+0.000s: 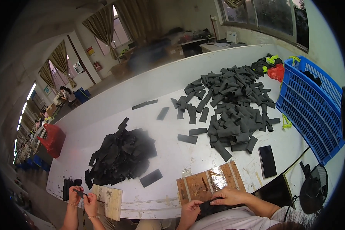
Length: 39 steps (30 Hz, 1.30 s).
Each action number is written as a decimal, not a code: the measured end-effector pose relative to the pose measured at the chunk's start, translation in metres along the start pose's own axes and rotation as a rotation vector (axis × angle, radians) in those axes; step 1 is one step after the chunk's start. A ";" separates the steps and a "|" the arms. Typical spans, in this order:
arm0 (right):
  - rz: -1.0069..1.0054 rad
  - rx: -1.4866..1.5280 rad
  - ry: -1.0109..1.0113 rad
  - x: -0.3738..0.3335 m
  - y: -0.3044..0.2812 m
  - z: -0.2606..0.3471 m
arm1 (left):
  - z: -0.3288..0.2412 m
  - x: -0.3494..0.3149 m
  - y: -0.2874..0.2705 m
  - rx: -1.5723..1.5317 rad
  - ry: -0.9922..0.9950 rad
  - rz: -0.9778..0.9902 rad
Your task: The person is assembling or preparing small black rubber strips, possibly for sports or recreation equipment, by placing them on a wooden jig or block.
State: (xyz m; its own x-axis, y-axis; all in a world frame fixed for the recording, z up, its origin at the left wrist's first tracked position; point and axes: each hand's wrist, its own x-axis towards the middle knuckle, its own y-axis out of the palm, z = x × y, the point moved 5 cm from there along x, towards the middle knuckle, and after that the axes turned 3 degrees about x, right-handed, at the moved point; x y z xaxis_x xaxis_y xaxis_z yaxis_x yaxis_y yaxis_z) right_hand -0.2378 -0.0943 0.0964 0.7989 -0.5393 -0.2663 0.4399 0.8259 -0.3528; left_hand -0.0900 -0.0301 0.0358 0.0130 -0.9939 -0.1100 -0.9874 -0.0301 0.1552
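likely a factory workshop: long worktable (pixel 149 82), heaped black fabric strips (pixel 234 99).

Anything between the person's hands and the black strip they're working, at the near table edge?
Nothing visible. Both the left hand and the right hand are already on the black strip, just below the wooden board. The other person's hands work apart, further left.

Both hands, left hand (pixel 190 209) and right hand (pixel 229 196), pinch a black strip (pixel 211 207) at table (pixel 168 153) near edge, by wooden board (pixel 209 183). Black strip pile (pixel 234 103) far right, blue crate (pixel 312 111) beside it.
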 end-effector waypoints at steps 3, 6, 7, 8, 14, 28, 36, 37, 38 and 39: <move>0.008 0.001 -0.054 0.001 -0.006 -0.003 | -0.001 0.002 -0.005 0.222 -0.139 -0.031; -0.020 0.015 -0.039 0.001 -0.014 -0.010 | -0.013 0.000 -0.011 -0.015 -0.016 -0.182; -0.049 0.043 -0.046 0.001 -0.017 -0.016 | -0.015 0.000 -0.011 -0.015 -0.020 -0.182; -0.092 0.025 -0.103 0.000 -0.018 -0.019 | -0.015 -0.001 -0.011 0.007 -0.043 -0.169; -0.192 0.082 -0.107 -0.003 -0.020 -0.020 | -0.012 -0.001 -0.003 -0.112 -0.145 -0.142; -0.147 0.370 0.017 0.000 -0.012 -0.027 | -0.015 -0.012 -0.005 0.002 -0.225 -0.093; -0.195 0.404 -0.014 -0.006 -0.013 -0.021 | -0.001 -0.017 0.003 -0.166 -0.316 -0.071; -0.225 0.400 0.010 -0.007 -0.014 -0.023 | -0.003 -0.018 0.004 -0.168 -0.310 -0.099; -0.237 0.395 0.012 -0.005 -0.013 -0.026 | -0.006 -0.018 0.005 -0.141 -0.279 -0.116; -0.215 0.393 0.003 -0.005 -0.012 -0.028 | -0.010 -0.018 0.007 -0.113 -0.249 -0.129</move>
State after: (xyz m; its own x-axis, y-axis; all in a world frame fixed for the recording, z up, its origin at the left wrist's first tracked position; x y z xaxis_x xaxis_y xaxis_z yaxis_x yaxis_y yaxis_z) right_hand -0.2590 -0.1061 0.0766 0.6716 -0.7054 -0.2267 0.7185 0.6947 -0.0332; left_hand -0.0955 -0.0131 0.0483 0.0847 -0.9249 -0.3707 -0.9560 -0.1803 0.2315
